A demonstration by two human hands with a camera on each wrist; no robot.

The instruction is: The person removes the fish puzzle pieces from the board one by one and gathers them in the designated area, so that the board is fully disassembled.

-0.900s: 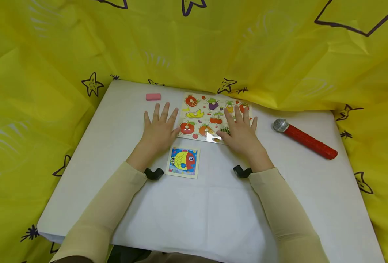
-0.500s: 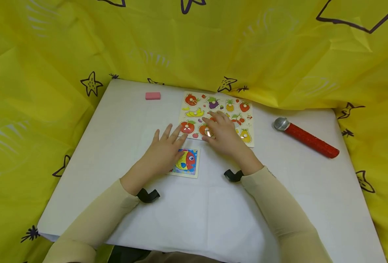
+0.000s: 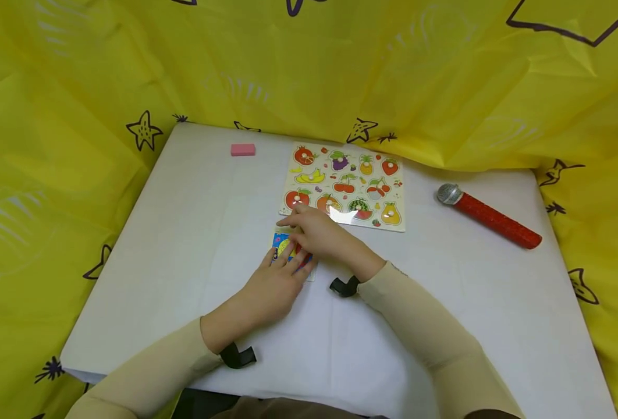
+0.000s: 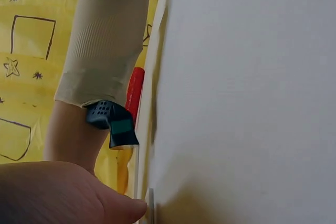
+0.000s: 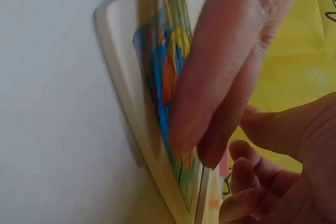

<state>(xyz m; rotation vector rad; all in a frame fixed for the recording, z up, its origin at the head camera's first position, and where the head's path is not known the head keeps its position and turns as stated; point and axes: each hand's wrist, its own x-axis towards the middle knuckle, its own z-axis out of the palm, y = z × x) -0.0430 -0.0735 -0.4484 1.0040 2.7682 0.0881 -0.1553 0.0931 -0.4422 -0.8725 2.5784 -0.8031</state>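
A small square fish puzzle (image 3: 280,237) in a pale wooden frame lies on the white table. My left hand (image 3: 274,291) rests on it with straight, spread fingers, covering its lower part. In the right wrist view those left fingers (image 5: 220,61) lie across the picture. My right hand (image 3: 322,233) is above the puzzle's upper right side, beside the left fingertips, its fingers loosely bent and holding nothing. The left wrist view shows the left thumb (image 4: 123,208) at the puzzle's edge. Just beyond the hands lies a fruit peg puzzle (image 3: 398,203).
A pink block (image 3: 243,150) lies at the back left of the white table (image 3: 183,233). A red microphone (image 3: 489,218) with a silver head lies on the right. Yellow cloth (image 3: 309,70) with dark drawings hangs behind and around the table.
Both hands have come off the fruit puzzle toward the person. The left now lies on the fish puzzle, and the right has swung left to join it.
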